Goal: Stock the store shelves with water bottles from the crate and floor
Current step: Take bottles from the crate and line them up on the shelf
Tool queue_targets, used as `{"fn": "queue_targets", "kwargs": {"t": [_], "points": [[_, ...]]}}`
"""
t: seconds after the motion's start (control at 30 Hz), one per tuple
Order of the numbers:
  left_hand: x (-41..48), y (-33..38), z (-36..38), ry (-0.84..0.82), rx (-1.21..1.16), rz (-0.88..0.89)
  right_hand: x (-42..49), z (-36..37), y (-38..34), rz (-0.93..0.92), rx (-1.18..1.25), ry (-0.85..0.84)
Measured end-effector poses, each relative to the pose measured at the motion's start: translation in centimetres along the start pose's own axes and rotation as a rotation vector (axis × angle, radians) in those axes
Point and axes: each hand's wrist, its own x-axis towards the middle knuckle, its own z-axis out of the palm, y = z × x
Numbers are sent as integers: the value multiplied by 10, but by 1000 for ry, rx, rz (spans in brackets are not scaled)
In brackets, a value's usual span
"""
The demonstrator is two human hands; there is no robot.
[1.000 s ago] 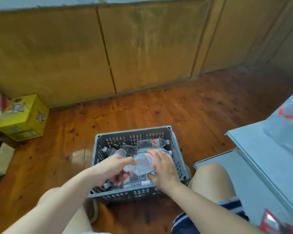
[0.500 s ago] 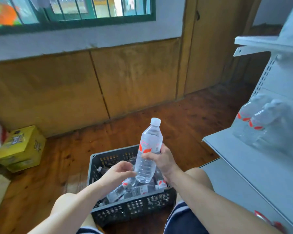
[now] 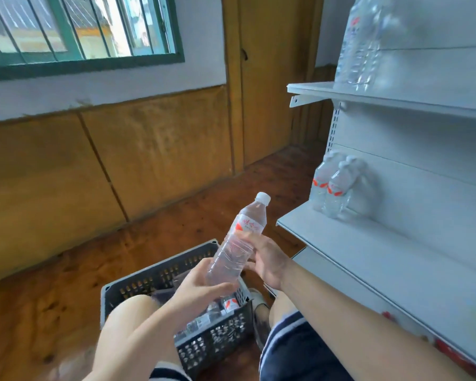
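Both hands (image 3: 270, 261) hold tilted btl (image 3: 238, 243) above crate (image 3: 212, 342), beside shelf (image 3: 368, 243).

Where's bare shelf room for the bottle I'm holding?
The middle shelf is bare from the standing bottles at its far end all along its near stretch. The shelf above looks bare right of its bottles. The crate is crowded. Both the left hand and right hand hold the bottle.

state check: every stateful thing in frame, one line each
water bottle: capped, tilted, held in both hands above the crate
left hand: gripping bottle base
right hand: gripping bottle middle
crate: on floor, bottles inside
middle shelf: few bottles standing
upper shelf: bottles standing
window: barred; whether shut, unclear
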Motion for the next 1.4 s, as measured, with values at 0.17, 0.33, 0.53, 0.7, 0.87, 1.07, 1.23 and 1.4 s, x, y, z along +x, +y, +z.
{"fn": "queue_targets", "kwargs": {"t": [0.17,0.33,0.53,0.7,0.87,1.07,1.23,1.4], "points": [[11,-4,24,-103,67,44,-24,-34,4,97,-51,208],[36,8,56,-209,87,113,-51,-62,1,53,-25,360],[71,12,90,-335,181,180,-61,-94,13,39,48,540],[104,0,109,-414,241,180,-60,-120,31,31,93,624],[133,-7,130,-468,293,178,-48,-145,36,20,43,712],[181,-2,152,-465,267,182,-14,-187,20,-55,-138,843],[244,-2,171,-408,438,314,23,-242,-10,-85,-445,1004],[305,-3,201,-400,796,607,60,-301,-32,-126,-649,1147]]}}
